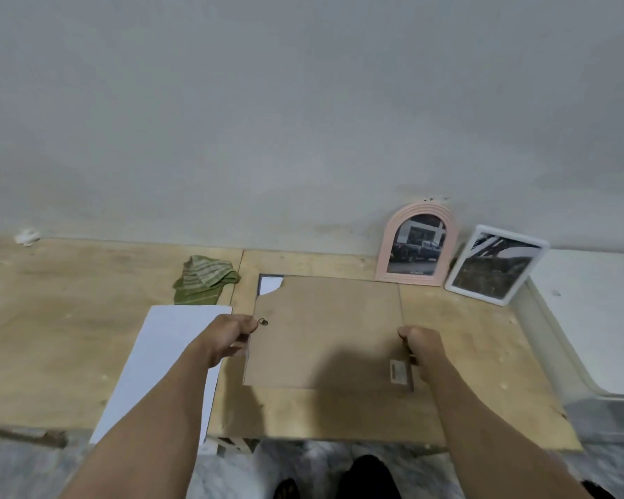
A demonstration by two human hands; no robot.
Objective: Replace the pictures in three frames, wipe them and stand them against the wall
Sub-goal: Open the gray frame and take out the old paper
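We are on the third frame [325,329], face down between our hands: left hand [227,336] and right hand [424,345] grip its side edges. Next, we judge, comes seating its skewed backing board.

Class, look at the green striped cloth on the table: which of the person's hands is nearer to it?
Left. The left hand grips the frame back's left edge, just below and right of the green striped cloth. The right hand grips the opposite edge, much farther right.

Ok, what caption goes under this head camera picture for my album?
Both hands, left hand and right hand, grip a face-down frame; two finished frames lean on the wall.
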